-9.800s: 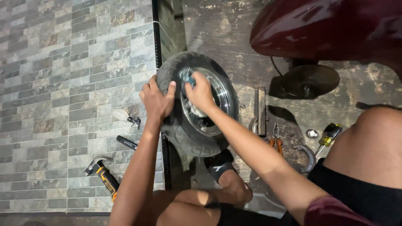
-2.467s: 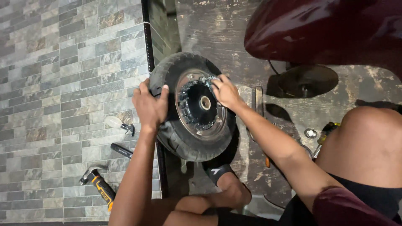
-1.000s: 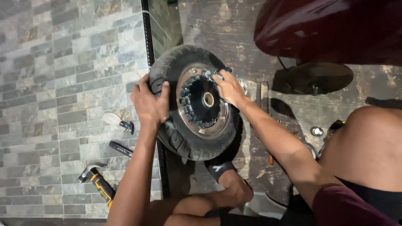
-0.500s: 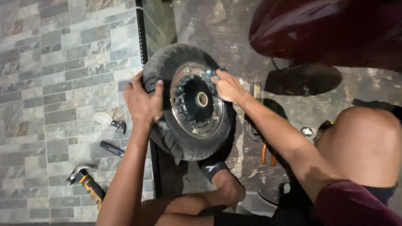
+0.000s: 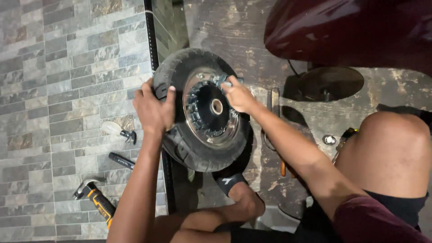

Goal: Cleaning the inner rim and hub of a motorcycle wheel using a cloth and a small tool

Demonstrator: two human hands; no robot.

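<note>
A small wheel with a black tyre (image 5: 180, 148) and a shiny metal rim with a dark hub (image 5: 209, 108) stands upright on the ground in front of me. My left hand (image 5: 154, 108) grips the tyre's left side and holds it steady. My right hand (image 5: 237, 94) presses a small bluish cloth (image 5: 223, 81) against the upper right of the rim. My foot in a black sandal (image 5: 234, 184) rests against the bottom of the tyre.
A dark red vehicle body (image 5: 346, 31) fills the top right, with a round metal disc (image 5: 330, 83) below it. On the stone tiles to the left lie a yellow-handled hammer (image 5: 96, 200), a black tool (image 5: 121, 160) and a small clear bottle (image 5: 116, 130). My bare knee (image 5: 387, 148) is at right.
The view has shifted slightly. My right hand stays on the rim's upper right with the cloth, and my left hand keeps its hold on the tyre.
</note>
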